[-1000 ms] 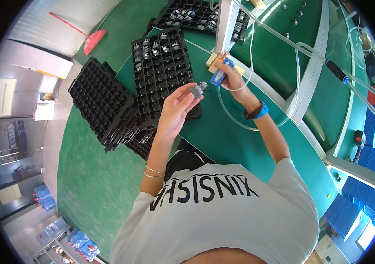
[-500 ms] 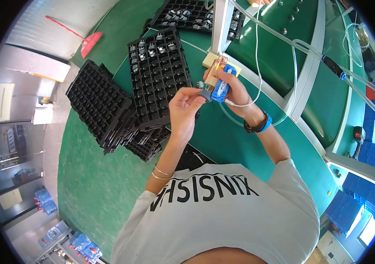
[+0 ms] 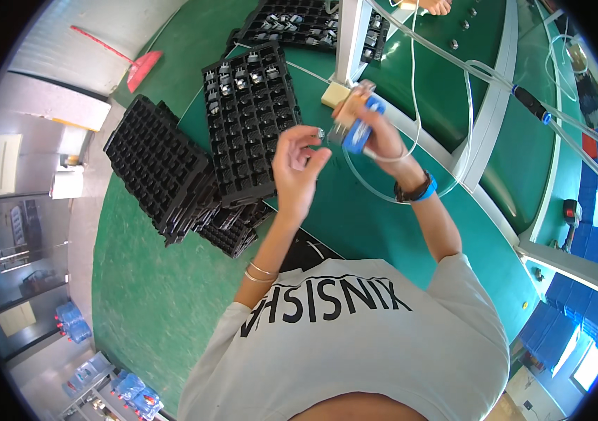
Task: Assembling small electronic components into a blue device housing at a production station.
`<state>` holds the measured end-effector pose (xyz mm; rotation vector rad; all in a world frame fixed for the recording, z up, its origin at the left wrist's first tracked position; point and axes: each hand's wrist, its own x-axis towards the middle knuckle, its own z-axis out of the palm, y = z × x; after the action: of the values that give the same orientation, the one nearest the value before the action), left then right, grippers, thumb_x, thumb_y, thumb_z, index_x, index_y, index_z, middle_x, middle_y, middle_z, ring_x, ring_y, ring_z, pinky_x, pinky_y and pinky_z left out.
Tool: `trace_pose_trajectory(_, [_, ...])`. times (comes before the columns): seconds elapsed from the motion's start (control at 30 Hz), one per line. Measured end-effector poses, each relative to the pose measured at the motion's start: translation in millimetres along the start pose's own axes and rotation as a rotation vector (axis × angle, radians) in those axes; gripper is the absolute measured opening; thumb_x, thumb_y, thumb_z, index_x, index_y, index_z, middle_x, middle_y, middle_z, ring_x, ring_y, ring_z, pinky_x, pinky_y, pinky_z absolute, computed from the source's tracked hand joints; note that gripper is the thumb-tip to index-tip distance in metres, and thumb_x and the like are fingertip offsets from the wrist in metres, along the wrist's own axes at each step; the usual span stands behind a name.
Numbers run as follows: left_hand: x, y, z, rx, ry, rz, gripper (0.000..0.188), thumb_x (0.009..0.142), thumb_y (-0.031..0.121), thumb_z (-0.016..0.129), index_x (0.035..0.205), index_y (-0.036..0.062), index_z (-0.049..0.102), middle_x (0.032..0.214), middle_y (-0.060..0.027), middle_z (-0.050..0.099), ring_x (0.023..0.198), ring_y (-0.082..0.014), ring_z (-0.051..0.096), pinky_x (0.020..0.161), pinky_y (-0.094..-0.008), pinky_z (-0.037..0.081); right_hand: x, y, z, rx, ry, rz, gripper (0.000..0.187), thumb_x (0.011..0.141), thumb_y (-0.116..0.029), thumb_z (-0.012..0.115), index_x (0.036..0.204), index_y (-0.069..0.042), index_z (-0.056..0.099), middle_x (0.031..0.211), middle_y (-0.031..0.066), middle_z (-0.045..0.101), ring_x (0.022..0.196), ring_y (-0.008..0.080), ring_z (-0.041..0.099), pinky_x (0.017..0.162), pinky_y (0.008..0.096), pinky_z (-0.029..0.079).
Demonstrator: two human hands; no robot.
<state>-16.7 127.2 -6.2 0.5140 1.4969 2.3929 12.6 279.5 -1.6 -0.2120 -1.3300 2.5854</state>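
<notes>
My left hand [image 3: 295,168] is raised over the green table with thumb and fingers apart. A small shiny metal part [image 3: 320,133] sits right at its index fingertip; it seems to touch, but no grip on it shows. My right hand [image 3: 386,140], blurred by motion, is closed around a blue handheld tool [image 3: 358,136] with a see-through amber cylinder and a pale tube. The tool's lower tip is smeared. Left of my hands lies a black compartment tray [image 3: 246,133], with silvery parts in its far cells.
Stacked black trays [image 3: 158,161] stand at the left. Another loaded tray [image 3: 292,28] lies at the far side. A yellowish block [image 3: 336,95] rests by a white metal post [image 3: 349,49]. Another person's hand [image 3: 439,7] shows at the top, near several small metal parts [image 3: 465,24].
My left thumb and fingers have parted from the dark grey piece they pinched at the tool's tip. My right hand has moved the tool slightly right, away from the left.
</notes>
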Motion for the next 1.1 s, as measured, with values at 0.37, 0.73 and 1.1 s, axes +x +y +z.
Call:
trace_pose_trajectory(0.37, [89.0, 29.4, -136.1, 0.975, 0.054, 0.139, 0.024, 0.081, 0.008, 0.059, 0.105, 0.0074, 0.057, 0.101, -0.0051, 0.058, 0.091, -0.0167, 0.055, 0.078, -0.0298, 0.045, 41.3, 7.0, -63.3, -1.264, 0.095, -0.482, 0.027, 0.075, -0.014, 0.061, 0.095, -0.002, 0.049, 0.08, 0.0212, 0.056, 0.07, 0.0408, 0.052, 0.061, 0.0394, 0.045])
trace_pose_trajectory(0.73, [121.5, 30.6, -169.1, 1.622, -0.095, 0.272, 0.023, 0.077, 0.009, 0.059, 0.1, 0.009, 0.058, 0.102, -0.0093, 0.057, 0.098, -0.0296, 0.052, 0.084, -0.0367, 0.042, 40.6, 5.6, -62.4, -1.312, 0.13, -0.497, 0.027, 0.074, -0.015, 0.061, 0.093, -0.003, 0.047, 0.077, 0.0208, 0.055, 0.069, 0.0403, 0.053, 0.06, 0.0406, 0.044])
trace_pose_trajectory(1.1, [154.3, 16.0, -184.6, 1.64, -0.194, 0.183, 0.026, 0.066, 0.005, 0.067, 0.091, 0.0049, 0.058, 0.09, -0.0108, 0.057, 0.09, -0.0296, 0.054, 0.077, -0.0374, 0.044, 36.4, 1.4, -62.6, -1.266, 0.131, -0.466, 0.039, 0.073, -0.017, 0.066, 0.104, -0.007, 0.045, 0.074, 0.0184, 0.058, 0.069, 0.0385, 0.058, 0.06, 0.0401, 0.046])
